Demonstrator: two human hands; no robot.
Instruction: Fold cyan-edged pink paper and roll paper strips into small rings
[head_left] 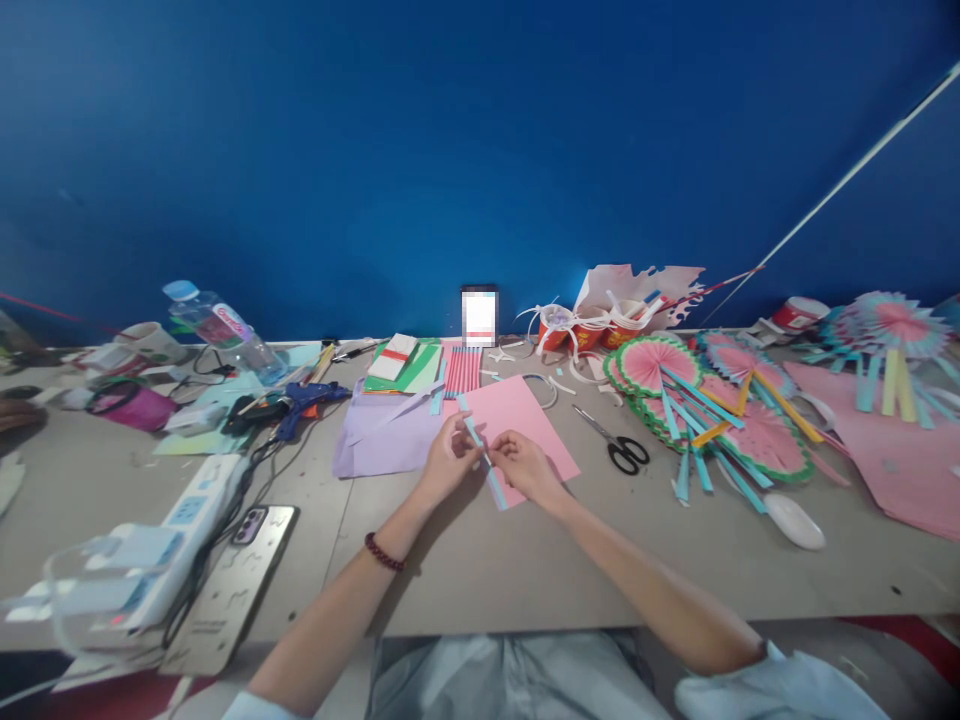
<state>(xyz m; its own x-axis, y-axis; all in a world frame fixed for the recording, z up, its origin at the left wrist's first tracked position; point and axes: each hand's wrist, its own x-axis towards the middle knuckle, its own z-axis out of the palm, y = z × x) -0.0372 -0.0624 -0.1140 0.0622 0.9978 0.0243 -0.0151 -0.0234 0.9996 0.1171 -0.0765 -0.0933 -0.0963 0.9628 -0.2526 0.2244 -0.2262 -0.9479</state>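
A thin blue paper strip (pixel 496 492) is lying slanted across a pink sheet (pixel 525 405) in the middle of the gray counter (pixel 525 570). The strip is long and narrow, and its lower end is sticking out past the sheet's edge. The left hand (pixel 450 458) is pinching the strip with curled fingers. The right hand (pixel 527 465) is pinching it too, just beside the left one, so the fingers are hiding the middle of the strip.

Pink and green paper fans (pixel 675 385) with blue sticks are piling up on the right. A purple sheet (pixel 379 440) is lying just left of the pink one, touching it. A water bottle (pixel 225 335) is leaning far off on the left, and a blue glue gun (pixel 304 400) is lying near it. Black scissors (pixel 624 450) are lying near the right hand, not touching it.
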